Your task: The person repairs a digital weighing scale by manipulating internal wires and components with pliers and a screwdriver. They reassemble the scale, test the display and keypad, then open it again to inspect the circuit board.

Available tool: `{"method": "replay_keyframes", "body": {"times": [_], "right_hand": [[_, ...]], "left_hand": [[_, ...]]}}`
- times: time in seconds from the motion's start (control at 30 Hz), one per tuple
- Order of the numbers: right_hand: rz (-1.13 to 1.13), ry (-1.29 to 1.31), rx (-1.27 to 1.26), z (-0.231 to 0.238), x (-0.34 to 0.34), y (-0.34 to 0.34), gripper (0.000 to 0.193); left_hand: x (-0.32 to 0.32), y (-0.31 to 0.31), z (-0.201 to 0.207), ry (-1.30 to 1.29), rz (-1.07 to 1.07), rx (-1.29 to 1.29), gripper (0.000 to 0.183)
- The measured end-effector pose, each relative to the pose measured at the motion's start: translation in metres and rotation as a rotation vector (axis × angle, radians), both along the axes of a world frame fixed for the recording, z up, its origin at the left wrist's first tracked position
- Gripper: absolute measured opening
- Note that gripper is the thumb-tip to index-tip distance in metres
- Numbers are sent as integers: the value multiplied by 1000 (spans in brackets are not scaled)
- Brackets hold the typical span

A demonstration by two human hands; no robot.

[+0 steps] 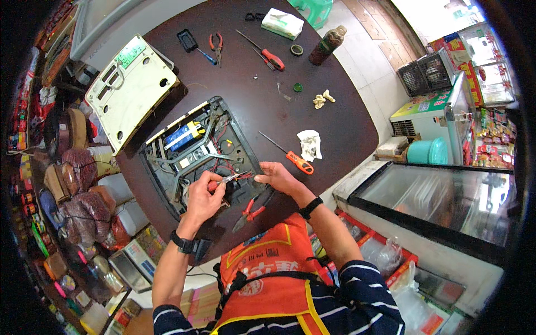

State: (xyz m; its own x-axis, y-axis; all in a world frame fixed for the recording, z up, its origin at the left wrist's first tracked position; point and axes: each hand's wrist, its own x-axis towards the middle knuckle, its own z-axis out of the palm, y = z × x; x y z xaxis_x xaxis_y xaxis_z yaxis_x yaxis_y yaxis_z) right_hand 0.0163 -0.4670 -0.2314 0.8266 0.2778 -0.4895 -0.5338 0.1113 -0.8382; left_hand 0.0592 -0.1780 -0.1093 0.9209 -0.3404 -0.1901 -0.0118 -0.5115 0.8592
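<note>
My left hand point(204, 196) is closed round small pliers point(222, 181) with red grips, their jaws pointing right at thin red wires point(243, 175). Thumb and fingers of my right hand point(280, 177) pinch at the wires' other end, just beyond the jaws; the fingertips partly hide it. Under both hands lies an opened device base point(244, 146), a black tray with a metal frame, loose wiring and a blue battery pack point(181, 138). Larger red-handled pliers point(249, 215) rest on its near edge, below my hands.
A cream device cover point(129, 84) stands left of the base. On the dark table point(245, 84) are an orange screwdriver point(300, 162), a stained tissue point(309, 145), a red screwdriver point(272, 59), red-handled pliers point(216, 49), a black tray point(187, 39), a brown bottle point(328, 46) and a tissue pack point(282, 23).
</note>
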Motion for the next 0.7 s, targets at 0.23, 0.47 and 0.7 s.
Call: {"method": "replay_keyframes", "body": {"times": [0.23,0.47,0.7], "right_hand": [[25,-51,100,7,6,-4,34],[98,-21,-19,22,7,-7,37],[-35,25,284,-2,2,-1,48]], "left_hand": [[11,-2,5,308,230,-397,15],[26,-8,35,-119,-126,-6,14],[43,-35,79,-326,-513,156,13]]}}
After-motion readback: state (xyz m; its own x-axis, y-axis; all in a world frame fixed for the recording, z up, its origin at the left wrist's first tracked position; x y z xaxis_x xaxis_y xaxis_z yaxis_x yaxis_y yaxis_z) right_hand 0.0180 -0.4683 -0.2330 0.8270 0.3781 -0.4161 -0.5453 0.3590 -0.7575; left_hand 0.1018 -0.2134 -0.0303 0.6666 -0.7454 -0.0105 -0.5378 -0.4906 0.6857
